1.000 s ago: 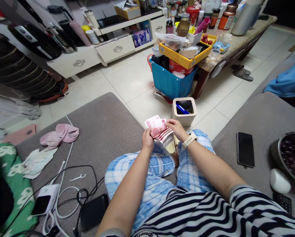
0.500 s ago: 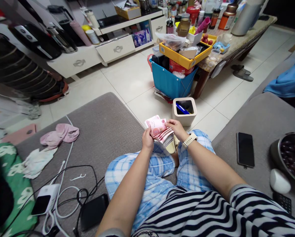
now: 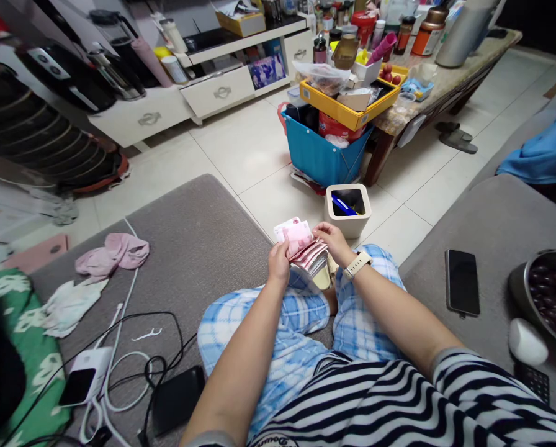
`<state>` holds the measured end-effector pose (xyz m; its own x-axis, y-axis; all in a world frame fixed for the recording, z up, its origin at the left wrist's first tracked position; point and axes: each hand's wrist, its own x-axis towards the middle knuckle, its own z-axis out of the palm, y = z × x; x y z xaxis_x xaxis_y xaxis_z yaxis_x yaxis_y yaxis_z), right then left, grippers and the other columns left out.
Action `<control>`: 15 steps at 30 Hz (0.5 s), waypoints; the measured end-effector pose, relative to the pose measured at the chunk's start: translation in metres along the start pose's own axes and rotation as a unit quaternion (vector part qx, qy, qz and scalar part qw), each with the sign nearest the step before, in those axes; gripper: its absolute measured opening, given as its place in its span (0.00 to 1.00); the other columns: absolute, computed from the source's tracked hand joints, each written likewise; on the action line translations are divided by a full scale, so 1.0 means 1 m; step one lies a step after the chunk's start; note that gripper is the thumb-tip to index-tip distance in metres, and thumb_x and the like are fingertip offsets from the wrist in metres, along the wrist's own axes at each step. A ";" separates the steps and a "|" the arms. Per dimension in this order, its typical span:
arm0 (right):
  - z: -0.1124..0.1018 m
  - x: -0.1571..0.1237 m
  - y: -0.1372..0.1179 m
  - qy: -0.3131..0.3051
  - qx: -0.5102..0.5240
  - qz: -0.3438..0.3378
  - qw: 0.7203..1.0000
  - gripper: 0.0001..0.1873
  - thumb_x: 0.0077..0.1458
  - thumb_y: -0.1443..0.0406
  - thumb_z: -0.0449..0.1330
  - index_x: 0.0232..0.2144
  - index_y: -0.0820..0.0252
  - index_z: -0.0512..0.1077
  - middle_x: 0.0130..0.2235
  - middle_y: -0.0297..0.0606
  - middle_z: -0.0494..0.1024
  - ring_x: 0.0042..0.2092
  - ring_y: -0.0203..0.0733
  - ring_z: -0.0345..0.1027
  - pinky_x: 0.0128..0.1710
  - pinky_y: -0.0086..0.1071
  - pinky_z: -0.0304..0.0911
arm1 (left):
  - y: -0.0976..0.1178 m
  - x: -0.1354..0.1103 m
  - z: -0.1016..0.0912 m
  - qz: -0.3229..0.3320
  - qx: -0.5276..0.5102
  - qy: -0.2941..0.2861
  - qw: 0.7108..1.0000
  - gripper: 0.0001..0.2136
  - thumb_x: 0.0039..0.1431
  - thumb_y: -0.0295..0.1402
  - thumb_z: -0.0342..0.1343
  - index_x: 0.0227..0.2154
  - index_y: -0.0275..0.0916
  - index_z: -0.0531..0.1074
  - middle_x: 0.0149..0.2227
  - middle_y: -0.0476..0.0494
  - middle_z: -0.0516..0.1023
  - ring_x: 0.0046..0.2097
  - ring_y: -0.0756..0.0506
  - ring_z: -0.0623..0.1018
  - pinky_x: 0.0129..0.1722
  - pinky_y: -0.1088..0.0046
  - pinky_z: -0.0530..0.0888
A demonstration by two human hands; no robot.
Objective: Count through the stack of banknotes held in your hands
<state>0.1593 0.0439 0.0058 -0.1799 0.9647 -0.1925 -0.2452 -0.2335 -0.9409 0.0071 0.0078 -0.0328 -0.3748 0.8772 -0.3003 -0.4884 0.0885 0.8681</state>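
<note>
My left hand [image 3: 278, 262] grips a folded stack of pink banknotes [image 3: 312, 256] above my crossed legs. The stack's loose ends fan out toward the lower right. Upper notes [image 3: 298, 234] stand bent up from the stack, one behind showing a whiter face. On the right, my right hand [image 3: 332, 241], with a cream watch [image 3: 358, 264] on its wrist, has thumb and forefinger pinched together at the upper notes' edge. The left fingers behind the stack are hidden.
Beyond my hands a beige bin [image 3: 347, 218] stands on the tiled floor, before a full blue basket [image 3: 327, 152]. A phone [image 3: 463, 282] and a metal pot [image 3: 522, 285] of dark round fruit lie to my right. Cables [image 3: 133, 357] and a power bank [image 3: 86, 375] lie left.
The upper banknote has flipped over, its printed number no longer showing. My right fingers have shifted slightly at its edge, while my left hand keeps its hold.
</note>
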 end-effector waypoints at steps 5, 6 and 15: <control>0.001 -0.001 -0.001 -0.010 -0.009 0.021 1.000 0.15 0.39 0.56 0.68 0.24 0.59 0.70 0.23 0.29 0.70 0.27 0.34 0.61 0.32 0.31 0.57 | 0.001 -0.003 0.001 -0.010 0.004 -0.020 1.000 0.18 0.38 0.43 0.69 0.28 0.35 0.75 0.26 0.46 0.78 0.27 0.47 0.76 0.31 0.71 0.72; 0.001 -0.001 -0.001 -0.012 -0.013 0.026 1.000 0.15 0.39 0.56 0.68 0.24 0.59 0.70 0.23 0.29 0.70 0.27 0.34 0.61 0.32 0.31 0.57 | 0.001 -0.003 0.001 -0.011 0.004 -0.023 1.000 0.18 0.38 0.42 0.69 0.29 0.35 0.75 0.27 0.45 0.78 0.27 0.47 0.76 0.31 0.71 0.72; 0.000 0.001 0.002 -0.015 -0.016 0.034 0.999 0.17 0.36 0.55 0.69 0.21 0.60 0.70 0.22 0.29 0.71 0.26 0.34 0.62 0.30 0.31 0.57 | -0.007 0.007 -0.005 0.022 0.002 0.005 1.000 0.13 0.44 0.42 0.65 0.24 0.37 0.74 0.27 0.46 0.77 0.30 0.47 0.76 0.34 0.70 0.72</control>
<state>0.1582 0.0444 0.0039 -0.2238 0.9426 -0.2480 -0.2006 -0.2935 -0.9347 0.0046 0.0112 -0.0432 -0.4043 0.8751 -0.2662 -0.4686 0.0518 0.8819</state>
